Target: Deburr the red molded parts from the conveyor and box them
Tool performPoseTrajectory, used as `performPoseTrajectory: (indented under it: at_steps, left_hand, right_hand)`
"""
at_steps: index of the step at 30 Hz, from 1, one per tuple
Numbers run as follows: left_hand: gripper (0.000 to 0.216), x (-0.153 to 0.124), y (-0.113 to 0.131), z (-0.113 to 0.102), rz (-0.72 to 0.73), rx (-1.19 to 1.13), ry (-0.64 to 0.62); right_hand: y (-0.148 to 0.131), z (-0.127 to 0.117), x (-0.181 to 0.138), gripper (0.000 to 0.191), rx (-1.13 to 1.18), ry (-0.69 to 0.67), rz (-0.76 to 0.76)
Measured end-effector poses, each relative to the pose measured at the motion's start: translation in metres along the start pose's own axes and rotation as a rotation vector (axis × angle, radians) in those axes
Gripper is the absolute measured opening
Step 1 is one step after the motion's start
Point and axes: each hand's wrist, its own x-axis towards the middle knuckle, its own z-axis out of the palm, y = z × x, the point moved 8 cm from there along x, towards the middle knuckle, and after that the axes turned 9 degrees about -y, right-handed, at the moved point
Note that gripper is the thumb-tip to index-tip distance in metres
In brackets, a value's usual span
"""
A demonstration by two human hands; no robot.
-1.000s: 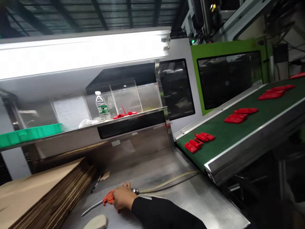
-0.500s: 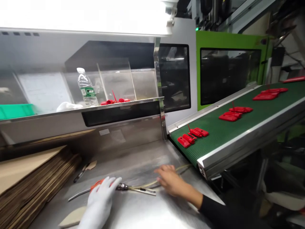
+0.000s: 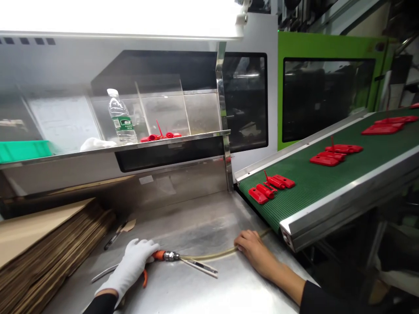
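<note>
1. Here, my left hand (image 3: 131, 266), in a white glove, is closed around the orange air gun (image 3: 156, 257) lying on the steel table (image 3: 196, 218).
2. My bare right hand (image 3: 252, 246) presses its fingers onto the hose (image 3: 209, 255), just beside the conveyor (image 3: 314, 187).

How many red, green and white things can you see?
Red part clusters on the belt: 3, at
Red parts on the shelf: 1 pile
Green tray: 1
White glove on the left hand: 1
Total: 6
</note>
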Motion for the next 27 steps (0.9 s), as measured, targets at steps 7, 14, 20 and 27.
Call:
performPoseTrajectory:
  at_steps: [7,14,20,27]
  left_hand:
    - [0.034,0.024,-0.032,0.001,-0.072,-0.072,0.069]
    - [0.037,0.067,-0.065,0.014,-0.294,-0.271,0.049]
    - [0.037,0.117,-0.078,0.01,-0.333,-0.244,0.006]
    - [0.033,0.163,-0.081,0.016,-0.365,-0.202,-0.032]
  right_hand:
    - [0.003,0.0,0.045,0.014,-0.241,0.103,0.236]
    - [0.028,0.037,0.104,0.041,-0.259,0.084,0.235]
    - [0.061,0.06,0.151,0.053,-0.224,0.01,0.169]
    - [0.089,0.073,0.184,0.049,-0.222,-0.022,0.27]
